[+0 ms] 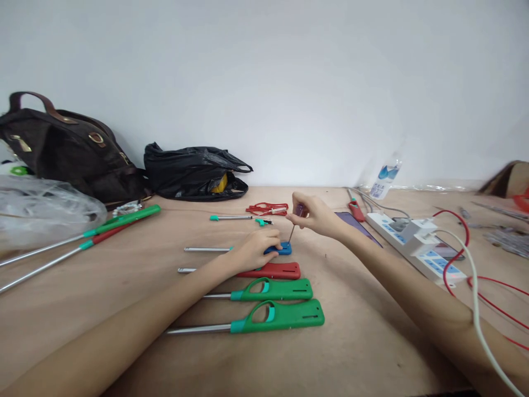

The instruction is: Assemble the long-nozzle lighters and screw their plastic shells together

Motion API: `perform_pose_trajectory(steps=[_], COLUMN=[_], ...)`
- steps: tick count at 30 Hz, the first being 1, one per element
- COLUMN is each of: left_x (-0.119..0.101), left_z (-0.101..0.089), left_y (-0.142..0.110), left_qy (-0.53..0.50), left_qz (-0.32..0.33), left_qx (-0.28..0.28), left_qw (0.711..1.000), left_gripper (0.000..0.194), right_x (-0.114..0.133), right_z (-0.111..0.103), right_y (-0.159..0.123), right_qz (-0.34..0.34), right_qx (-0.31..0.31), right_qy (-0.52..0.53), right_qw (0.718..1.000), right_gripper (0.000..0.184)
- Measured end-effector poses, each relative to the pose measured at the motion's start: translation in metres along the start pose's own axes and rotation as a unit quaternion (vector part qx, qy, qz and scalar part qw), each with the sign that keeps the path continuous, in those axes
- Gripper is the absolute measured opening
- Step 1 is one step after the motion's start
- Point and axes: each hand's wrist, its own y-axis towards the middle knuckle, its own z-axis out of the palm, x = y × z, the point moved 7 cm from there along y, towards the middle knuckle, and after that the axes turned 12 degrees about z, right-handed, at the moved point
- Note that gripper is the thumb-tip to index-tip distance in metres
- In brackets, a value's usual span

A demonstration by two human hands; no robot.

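My left hand (254, 251) is closed over the handle of a blue long-nosed lighter (285, 248), pressing it to the table; its metal tube (206, 250) points left. In my right hand (309, 213) is a screwdriver (291, 234) with a dark purple handle, held upright, its tip at the end of the blue handle. Closer to me lie a red lighter (281, 270), partly under my left forearm, and two green lighters (289, 289), (289, 315), side by side with their tubes to the left.
Beyond my hands lie red casing pieces (268, 208) and a loose metal tube (233, 218). A power strip (413, 248) with plugs and cables stands right, near a water bottle (386, 176). Black bags (194, 171) and more lighters (124, 220) are left.
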Motion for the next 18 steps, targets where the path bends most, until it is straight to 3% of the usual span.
perform_pose_trajectory(steps=[5,8,18], left_x=[0.000,0.000,0.002], left_z=[-0.001,0.000,0.002], left_y=[0.000,0.001,0.000], left_qy=[-0.002,-0.001,-0.006], left_qz=[0.000,0.001,-0.004], left_qx=[-0.005,-0.004,0.000], left_qw=[1.000,1.000,1.000], left_gripper=[0.011,0.011,0.010], right_x=[0.014,0.021,0.028], right_z=[0.002,0.004,0.004], right_y=[-0.002,-0.004,-0.007], right_qz=[-0.041,-0.065,-0.039], right_qx=[-0.031,-0.048,-0.043], right_qy=[-0.095,-0.149,-0.372], right_qw=[0.994,0.986,0.927], right_gripper=[0.012,0.014,0.013])
